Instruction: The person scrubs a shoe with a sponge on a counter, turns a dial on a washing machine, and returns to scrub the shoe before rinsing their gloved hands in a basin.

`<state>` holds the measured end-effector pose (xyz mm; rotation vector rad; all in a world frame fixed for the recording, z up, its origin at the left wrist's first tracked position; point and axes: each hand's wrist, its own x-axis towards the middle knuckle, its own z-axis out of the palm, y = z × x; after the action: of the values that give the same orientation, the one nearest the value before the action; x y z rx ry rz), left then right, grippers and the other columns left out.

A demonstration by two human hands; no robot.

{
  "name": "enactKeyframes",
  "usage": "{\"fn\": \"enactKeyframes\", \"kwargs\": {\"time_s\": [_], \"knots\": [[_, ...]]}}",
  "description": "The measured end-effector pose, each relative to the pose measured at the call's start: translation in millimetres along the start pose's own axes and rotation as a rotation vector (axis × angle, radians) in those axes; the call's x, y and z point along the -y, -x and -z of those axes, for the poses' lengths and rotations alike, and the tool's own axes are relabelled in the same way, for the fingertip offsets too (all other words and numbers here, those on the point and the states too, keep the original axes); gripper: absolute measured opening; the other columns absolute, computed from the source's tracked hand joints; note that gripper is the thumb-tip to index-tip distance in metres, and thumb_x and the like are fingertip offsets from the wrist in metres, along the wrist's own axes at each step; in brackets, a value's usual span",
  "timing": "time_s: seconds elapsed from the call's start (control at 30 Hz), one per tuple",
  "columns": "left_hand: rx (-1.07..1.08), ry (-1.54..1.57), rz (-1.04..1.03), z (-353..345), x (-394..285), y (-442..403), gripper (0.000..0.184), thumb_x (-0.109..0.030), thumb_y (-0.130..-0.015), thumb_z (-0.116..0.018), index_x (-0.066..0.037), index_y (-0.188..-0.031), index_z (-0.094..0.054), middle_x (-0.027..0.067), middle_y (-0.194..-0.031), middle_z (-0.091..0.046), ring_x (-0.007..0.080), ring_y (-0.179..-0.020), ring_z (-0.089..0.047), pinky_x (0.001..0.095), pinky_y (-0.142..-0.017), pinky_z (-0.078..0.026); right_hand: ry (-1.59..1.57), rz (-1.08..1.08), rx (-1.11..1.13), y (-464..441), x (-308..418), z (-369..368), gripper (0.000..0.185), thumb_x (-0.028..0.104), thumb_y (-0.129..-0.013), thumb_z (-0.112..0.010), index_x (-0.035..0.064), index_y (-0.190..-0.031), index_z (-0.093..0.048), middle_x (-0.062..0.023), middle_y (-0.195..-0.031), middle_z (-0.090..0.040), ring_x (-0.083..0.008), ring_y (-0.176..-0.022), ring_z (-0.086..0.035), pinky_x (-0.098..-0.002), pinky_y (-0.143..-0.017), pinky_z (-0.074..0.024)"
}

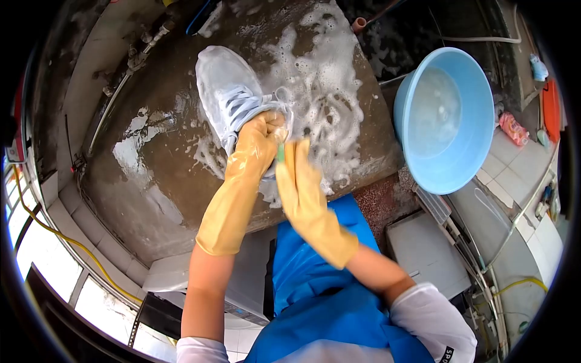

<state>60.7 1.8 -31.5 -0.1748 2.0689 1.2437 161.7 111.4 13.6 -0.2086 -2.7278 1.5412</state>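
Note:
A pale, wet sneaker [227, 85] with light blue laces lies on the soapy slab, its toe pointing away from me. My left hand [260, 136], in a yellow rubber glove, is closed on the sneaker at its ankle opening. Beside it, my right hand [301, 184] wears a matching glove and is slightly blurred by motion. Its fingers press around a small green thing [280, 153] at the sneaker's heel. Most of that green thing is hidden, so its kind does not show. White foam [321, 91] spreads over the slab to the right of the sneaker.
The brown wet slab [127, 206] fills the middle. A light blue basin [475, 157] with cloudy water stands at right. Pipes [130, 66] run along the left wall. A blue-edged brush-like object [198, 18] lies at the top. A pink packet [513, 128] sits beyond the basin.

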Motion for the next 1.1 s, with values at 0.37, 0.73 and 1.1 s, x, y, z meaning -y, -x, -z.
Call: {"fn": "enactKeyframes", "kwargs": {"time_s": [0.37,0.73,1.1], "knots": [[0.003,0.024,-0.011,2,13,-10,0.029,0.006,-0.092,-0.066,-0.001,-0.12,-0.071,0.0073,-0.106,-0.074,0.0141,-0.092,-0.065,0.0286,-0.085,-0.053,-0.033,-0.061,0.049,8,-1,-3,0.052,0.012,-0.11,-0.048,-0.0197,-0.149,-0.037,-0.0416,-0.15,-0.043,-0.0505,-0.135,-0.053,-0.0501,-0.116,-0.0399],[0.001,0.083,0.078,8,-1,-1,0.028,0.003,-0.094,-0.071,0.0,-0.122,-0.07,0.0054,-0.103,-0.072,0.0111,-0.092,-0.065,0.0262,-0.083,-0.053,0.327,0.234,-0.026,-20,-21,-4,0.047,0.003,-0.102,-0.058,-0.0197,-0.141,-0.046,-0.0486,-0.134,-0.051,-0.0477,-0.11,-0.066,-0.0455,-0.086,-0.0579],[0.118,-0.022,-0.019,24,-21,23,0.031,-0.001,-0.096,-0.069,-0.001,-0.127,-0.068,0.0066,-0.106,-0.071,0.0121,-0.094,-0.066,0.0263,-0.082,-0.053,0.207,0.178,0.061,66,-16,17,0.055,-0.002,-0.093,-0.068,-0.011,-0.143,-0.048,-0.048,-0.14,-0.048,-0.0489,-0.115,-0.064,-0.0475,-0.091,-0.0563]]}}
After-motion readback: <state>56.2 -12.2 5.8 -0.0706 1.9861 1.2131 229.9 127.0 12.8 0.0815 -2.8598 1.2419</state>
